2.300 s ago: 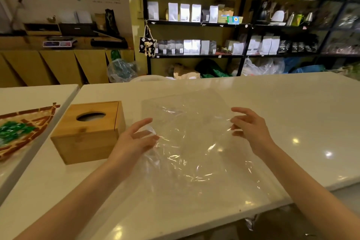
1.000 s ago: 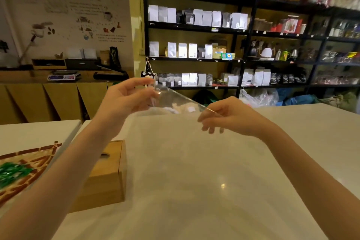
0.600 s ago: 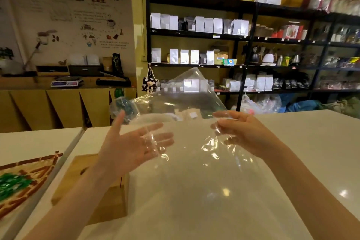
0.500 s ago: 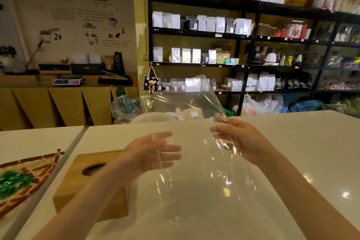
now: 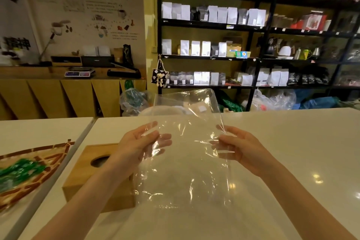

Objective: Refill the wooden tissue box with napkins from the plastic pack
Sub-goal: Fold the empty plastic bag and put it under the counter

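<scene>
A clear, crinkled plastic pack is held upright above the white glossy countertop, with its top edge standing higher against the dark shelving than half a second ago and its lower part hanging further down toward the counter. The left hand is seen at the pack's left edge, thumb in front and fingers showing through the film, so the edge appears pinched; half a second ago those fingers were spread looser and lay lower. The right hand is set at the right edge, fingers half curled; whether the film is actually gripped there cannot be told. No napkins can be made out inside the pack. The light wooden tissue box with an oval top opening is left standing on the counter, below and behind the left forearm, in the same spot as before, though more of its top is now covered by the arm. On the neighbouring table a green-wrapped item on a brown patterned tray is seen. Large dark characters are printed on the wall poster, too blurred to be read; the labels on the white pouches on the black shelves are likewise illegible.
</scene>
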`<action>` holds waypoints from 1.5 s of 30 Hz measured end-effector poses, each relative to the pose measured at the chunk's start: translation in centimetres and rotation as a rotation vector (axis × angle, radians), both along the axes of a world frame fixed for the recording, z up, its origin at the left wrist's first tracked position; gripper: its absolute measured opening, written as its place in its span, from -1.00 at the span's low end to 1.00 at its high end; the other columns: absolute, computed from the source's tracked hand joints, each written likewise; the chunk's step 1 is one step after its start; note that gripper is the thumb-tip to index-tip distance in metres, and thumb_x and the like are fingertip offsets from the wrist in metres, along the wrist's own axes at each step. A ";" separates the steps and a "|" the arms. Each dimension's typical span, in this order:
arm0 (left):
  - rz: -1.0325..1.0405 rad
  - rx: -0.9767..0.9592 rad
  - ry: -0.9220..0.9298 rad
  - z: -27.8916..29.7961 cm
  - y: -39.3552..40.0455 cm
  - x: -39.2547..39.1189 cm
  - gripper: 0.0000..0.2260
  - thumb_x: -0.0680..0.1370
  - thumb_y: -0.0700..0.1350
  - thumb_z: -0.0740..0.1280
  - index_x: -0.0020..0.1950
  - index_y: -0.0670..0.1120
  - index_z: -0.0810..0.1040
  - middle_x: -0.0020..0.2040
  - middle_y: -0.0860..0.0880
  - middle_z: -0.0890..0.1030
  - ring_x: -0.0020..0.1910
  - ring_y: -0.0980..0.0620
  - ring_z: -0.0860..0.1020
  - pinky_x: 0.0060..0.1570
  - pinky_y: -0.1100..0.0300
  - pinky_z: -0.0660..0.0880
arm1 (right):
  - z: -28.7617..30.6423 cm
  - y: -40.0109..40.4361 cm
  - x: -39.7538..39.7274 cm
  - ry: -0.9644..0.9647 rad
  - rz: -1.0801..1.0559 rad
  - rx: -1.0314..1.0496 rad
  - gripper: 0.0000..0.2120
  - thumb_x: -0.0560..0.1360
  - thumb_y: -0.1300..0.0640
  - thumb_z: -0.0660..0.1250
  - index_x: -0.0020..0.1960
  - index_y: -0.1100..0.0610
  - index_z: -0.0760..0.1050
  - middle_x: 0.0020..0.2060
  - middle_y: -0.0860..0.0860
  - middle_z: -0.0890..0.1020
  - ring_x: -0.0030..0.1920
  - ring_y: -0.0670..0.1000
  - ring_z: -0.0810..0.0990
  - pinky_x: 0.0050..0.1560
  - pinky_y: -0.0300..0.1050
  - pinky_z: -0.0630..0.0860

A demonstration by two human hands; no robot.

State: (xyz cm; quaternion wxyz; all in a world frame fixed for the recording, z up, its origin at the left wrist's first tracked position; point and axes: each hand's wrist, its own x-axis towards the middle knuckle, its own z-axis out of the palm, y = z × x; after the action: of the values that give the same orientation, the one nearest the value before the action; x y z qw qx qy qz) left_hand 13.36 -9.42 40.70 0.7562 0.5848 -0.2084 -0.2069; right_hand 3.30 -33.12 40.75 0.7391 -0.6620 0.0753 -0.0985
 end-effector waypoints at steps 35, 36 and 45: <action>0.171 0.301 -0.227 2.2 0.9 -3.6 -0.76 0.51 -0.08 0.24 0.05 -0.21 0.53 -0.11 -0.03 0.72 -0.16 0.06 0.69 -0.26 0.34 0.59 | 1.6 -0.5 -2.1 -0.175 -0.024 -0.464 -0.89 0.53 0.25 0.22 -0.08 0.13 0.51 -0.29 0.05 0.72 -0.27 0.10 0.70 -0.28 -0.14 0.64; 0.181 0.282 -0.191 2.3 1.1 -4.1 -0.77 0.52 -0.09 0.24 0.05 -0.20 0.53 -0.12 -0.04 0.72 -0.18 0.04 0.69 -0.28 0.28 0.62 | 1.7 -0.2 -2.2 -0.178 -0.013 -0.463 -0.89 0.54 0.25 0.22 -0.07 0.11 0.50 -0.31 0.05 0.71 -0.29 0.10 0.70 -0.30 -0.12 0.64; -0.072 0.304 -0.065 0.8 7.4 -8.3 -0.63 0.19 0.17 0.50 -0.10 0.01 0.69 -0.21 -0.11 0.72 -0.35 0.07 0.67 -0.40 0.24 0.59 | 1.9 2.6 -5.2 -0.072 0.222 -0.367 -0.86 0.51 0.31 0.24 -0.09 0.16 0.55 -0.40 0.08 0.65 -0.42 -0.02 0.60 -0.50 -0.19 0.54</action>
State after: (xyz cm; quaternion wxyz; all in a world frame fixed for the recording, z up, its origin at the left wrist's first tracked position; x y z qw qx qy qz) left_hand 5.03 -2.01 41.54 0.6437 0.6912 -0.2199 -0.2439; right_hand -1.87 -30.55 42.63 0.6149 -0.7857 -0.0435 -0.0522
